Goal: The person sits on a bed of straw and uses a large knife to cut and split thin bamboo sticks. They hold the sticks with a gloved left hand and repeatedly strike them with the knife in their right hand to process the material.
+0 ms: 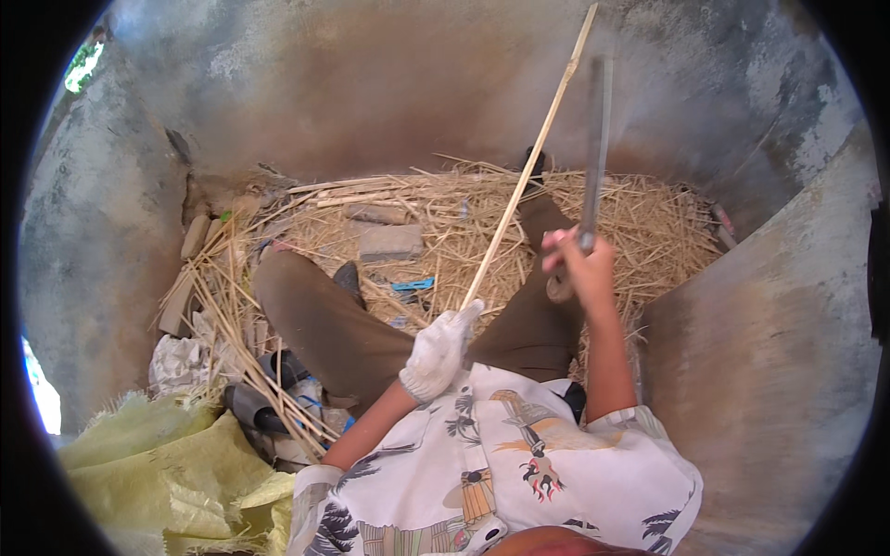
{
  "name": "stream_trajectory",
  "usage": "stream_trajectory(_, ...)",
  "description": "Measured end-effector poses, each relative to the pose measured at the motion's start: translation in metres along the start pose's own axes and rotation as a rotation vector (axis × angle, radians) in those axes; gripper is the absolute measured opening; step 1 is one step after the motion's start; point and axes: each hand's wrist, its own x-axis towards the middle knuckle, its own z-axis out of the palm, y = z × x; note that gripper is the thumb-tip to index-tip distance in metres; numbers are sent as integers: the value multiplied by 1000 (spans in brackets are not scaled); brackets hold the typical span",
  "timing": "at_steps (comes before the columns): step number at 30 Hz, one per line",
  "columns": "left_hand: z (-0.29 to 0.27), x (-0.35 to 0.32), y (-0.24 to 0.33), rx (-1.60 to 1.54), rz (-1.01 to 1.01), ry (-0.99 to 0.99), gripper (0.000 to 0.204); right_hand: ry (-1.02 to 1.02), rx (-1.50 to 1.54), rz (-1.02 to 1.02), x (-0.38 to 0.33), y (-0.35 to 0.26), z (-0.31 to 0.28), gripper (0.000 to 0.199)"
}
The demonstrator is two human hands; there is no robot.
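Observation:
My left hand (438,347), in a white knitted glove, is closed around the lower end of a long, thin, pale split-bamboo strip (521,185). The strip slants up and away to the right, with a joint near its top. To its right, my bare right hand (584,267) grips a long-bladed knife (594,153) by the handle. Its straight grey blade points upward, apart from the strip and slightly blurred. The round butt of the handle shows below my fingers, over my right leg.
Straw-like shavings (663,232) cover the floor between my legs, around a grey block (390,242) and a blue object (413,284). Thin strips (243,343) lean at left, above a yellow woven sack (176,473). Close grey walls (371,93) surround me.

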Motion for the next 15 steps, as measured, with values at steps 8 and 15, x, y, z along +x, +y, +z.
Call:
stream_trajectory(8,-11,-3,9,129,239,-11,59,-84,-947,-758,-40,50,1,10)
stream_trajectory(15,-10,-16,11,124,257,15,58,72,-1134,-894,15,10,-4,5)
